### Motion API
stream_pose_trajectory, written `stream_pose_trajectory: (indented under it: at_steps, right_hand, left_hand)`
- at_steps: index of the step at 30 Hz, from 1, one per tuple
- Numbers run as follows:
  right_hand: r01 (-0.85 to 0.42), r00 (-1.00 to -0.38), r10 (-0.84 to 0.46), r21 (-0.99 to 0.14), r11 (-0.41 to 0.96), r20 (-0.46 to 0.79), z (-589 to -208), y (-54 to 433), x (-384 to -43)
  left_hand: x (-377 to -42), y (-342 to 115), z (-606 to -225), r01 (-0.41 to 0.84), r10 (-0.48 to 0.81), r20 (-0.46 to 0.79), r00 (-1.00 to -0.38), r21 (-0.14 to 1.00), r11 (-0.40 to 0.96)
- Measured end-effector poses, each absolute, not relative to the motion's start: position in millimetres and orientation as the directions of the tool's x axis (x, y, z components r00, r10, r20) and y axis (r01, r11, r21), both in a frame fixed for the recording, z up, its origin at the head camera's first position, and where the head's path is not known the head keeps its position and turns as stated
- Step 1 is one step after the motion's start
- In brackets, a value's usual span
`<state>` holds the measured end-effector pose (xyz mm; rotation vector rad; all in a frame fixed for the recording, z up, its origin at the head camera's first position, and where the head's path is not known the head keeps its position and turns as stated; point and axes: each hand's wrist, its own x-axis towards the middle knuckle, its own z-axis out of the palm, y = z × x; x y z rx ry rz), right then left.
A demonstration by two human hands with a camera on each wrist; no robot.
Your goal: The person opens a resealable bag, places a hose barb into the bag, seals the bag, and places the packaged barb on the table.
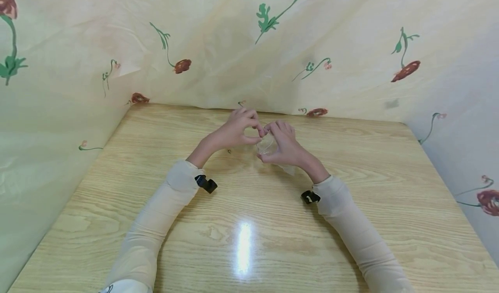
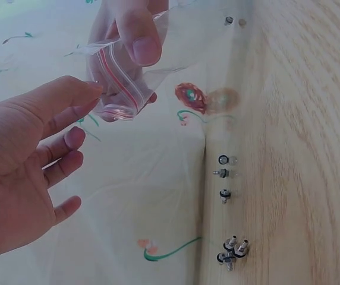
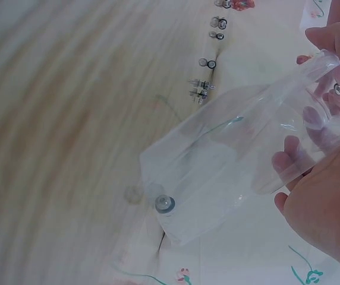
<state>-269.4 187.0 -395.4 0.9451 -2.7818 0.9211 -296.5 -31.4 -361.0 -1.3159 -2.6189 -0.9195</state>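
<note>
My right hand [image 1: 286,148] grips a clear zip-lock bag [image 3: 217,154] near its mouth, thumb on one side and fingers on the other. A red stripe runs along the bag's seal in the left wrist view. My left hand [image 1: 235,128] is at the bag's mouth, thumb and index fingertips together. Between them a small metal fitting [image 3: 338,89] shows in the right wrist view, partly covered by the bag film. Another metal fitting with a dark ring [image 3: 164,203] shows at the bag's lower corner.
Several metal fittings with dark rings [image 2: 232,252] are spread on the glossy wood-grain table [image 1: 249,206]. One small fitting [image 1: 229,151] lies below my left hand in the head view. A flowered cloth [image 1: 218,46] hangs behind and beside the table.
</note>
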Motion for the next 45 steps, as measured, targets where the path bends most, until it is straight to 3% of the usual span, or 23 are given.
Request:
stream_pose_trajectory:
  at_steps: [24,45]
  right_hand:
    - [-0.564,-0.817,-0.530,-0.507,0.652,0.227,-395.0,186.8,-270.1]
    - [-0.555,-0.821,-0.526,-0.529,0.642,0.223,-392.4,187.0,-268.7]
  left_hand:
    - [-291.9,-27.1,-360.0,0.762,0.717,0.324,-0.617,0.473,0.442]
    - [-297.4,-35.0,-358.4,0.736,0.694,0.316,-0.647,0.499,0.458]
